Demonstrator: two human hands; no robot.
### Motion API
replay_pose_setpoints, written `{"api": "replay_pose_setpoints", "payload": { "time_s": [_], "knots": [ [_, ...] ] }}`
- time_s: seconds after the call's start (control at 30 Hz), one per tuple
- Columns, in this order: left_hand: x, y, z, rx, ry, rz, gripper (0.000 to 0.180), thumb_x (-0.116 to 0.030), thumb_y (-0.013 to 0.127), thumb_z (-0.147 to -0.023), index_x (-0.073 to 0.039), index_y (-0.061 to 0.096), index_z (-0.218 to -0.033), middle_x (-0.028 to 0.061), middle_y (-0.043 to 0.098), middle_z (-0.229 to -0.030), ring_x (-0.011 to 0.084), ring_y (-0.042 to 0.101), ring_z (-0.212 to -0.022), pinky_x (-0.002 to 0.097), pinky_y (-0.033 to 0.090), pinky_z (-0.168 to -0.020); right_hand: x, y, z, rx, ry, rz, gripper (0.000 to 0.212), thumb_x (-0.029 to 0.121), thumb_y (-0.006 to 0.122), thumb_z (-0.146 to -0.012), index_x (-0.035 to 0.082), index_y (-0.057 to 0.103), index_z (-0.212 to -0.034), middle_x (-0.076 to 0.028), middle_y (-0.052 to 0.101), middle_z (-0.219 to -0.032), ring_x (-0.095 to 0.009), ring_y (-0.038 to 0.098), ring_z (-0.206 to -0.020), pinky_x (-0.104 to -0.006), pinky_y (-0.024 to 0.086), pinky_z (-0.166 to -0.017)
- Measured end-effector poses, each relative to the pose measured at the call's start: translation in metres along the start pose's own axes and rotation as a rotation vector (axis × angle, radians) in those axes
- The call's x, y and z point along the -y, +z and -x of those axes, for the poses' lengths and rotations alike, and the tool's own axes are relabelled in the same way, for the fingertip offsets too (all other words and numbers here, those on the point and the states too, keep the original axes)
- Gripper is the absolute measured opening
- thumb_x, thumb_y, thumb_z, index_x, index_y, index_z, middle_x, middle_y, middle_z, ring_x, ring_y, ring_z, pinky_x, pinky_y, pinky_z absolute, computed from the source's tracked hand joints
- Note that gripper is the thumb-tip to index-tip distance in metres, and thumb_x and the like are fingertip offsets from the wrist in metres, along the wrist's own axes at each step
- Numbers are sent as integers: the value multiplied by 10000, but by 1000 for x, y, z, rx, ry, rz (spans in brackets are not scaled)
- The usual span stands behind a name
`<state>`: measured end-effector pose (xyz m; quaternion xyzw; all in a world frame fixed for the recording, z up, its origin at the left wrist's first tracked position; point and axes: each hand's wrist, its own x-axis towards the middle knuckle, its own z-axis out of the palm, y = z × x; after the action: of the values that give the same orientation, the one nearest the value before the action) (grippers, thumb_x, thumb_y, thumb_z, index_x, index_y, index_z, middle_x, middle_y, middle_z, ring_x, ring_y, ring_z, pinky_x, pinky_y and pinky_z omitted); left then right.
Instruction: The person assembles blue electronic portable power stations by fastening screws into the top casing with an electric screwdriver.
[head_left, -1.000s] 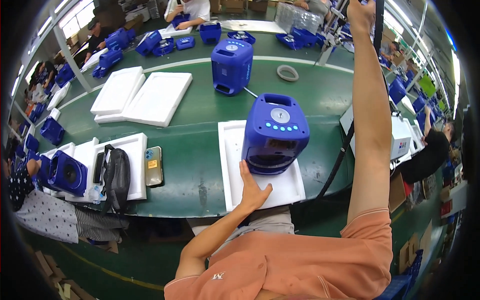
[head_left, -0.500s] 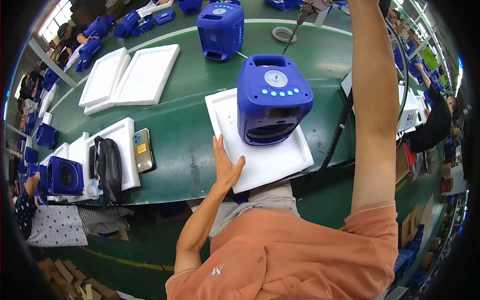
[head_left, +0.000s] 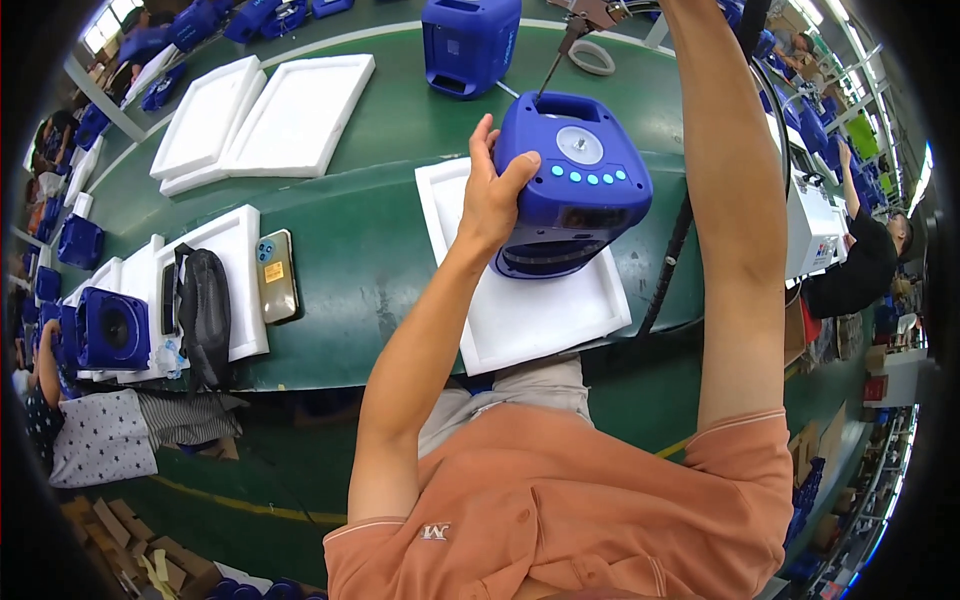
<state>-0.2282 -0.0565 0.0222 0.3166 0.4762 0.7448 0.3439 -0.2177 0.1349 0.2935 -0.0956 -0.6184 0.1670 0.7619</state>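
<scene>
A blue portable speaker, with a row of lit buttons and a round pale disc on top, stands on a white foam tray in front of me. My left hand grips its left side, the thumb over the top edge and the fingers along the side. Above the speaker's rear handle hangs a power screwdriver, its thin bit reaching down to the handle; whether it touches is unclear. My right arm stretches up past the top edge, so its hand is out of the picture.
Another blue speaker stands farther back, beside a grey ring. White foam trays lie at the back left. A phone and a black pouch are at the left. A black hose runs down on the right.
My left hand has moved up from the foam tray onto the speaker's left side. The screwdriver's bit has come down to the speaker's handle, and the right hand has left the view.
</scene>
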Motion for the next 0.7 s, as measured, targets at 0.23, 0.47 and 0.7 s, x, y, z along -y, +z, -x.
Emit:
{"api": "replay_pose_setpoints", "payload": {
  "time_s": [0.23, 0.47, 0.7],
  "knots": [
    [2, 1, -4, -38, 8, -26, 1069, -441, 687, -850, 38, 101, -1605, 321, 316, -1546, 396, 437, -1392, 414, 357, -1167, -3, 4, 13, 115, 161, -133, 526, 493, 516, -1072, -14, 613, -971, -20, 581, -729, -133, 552, -612, -303, 452, -549],
    [3, 6, -3, -4, -4, 19, 1087, -416, 720, -851, 42, 82, -1602, 312, 293, -1545, 382, 442, -1385, 411, 398, -1142, -13, -7, 20, 221, 161, -96, 494, 482, 515, -1076, 6, 614, -995, 5, 565, -722, -113, 535, -600, -282, 449, -538],
    [-8, 0, -2, 47, -6, -20, 1127, -411, 744, -847, 22, 40, -1614, 296, 271, -1559, 380, 422, -1396, 418, 383, -1154, 1, -7, 41, 297, 232, -488, 498, 522, 529, -1062, 39, 645, -1026, 10, 572, -736, -67, 537, -621, -258, 466, -546]
  ]
}}
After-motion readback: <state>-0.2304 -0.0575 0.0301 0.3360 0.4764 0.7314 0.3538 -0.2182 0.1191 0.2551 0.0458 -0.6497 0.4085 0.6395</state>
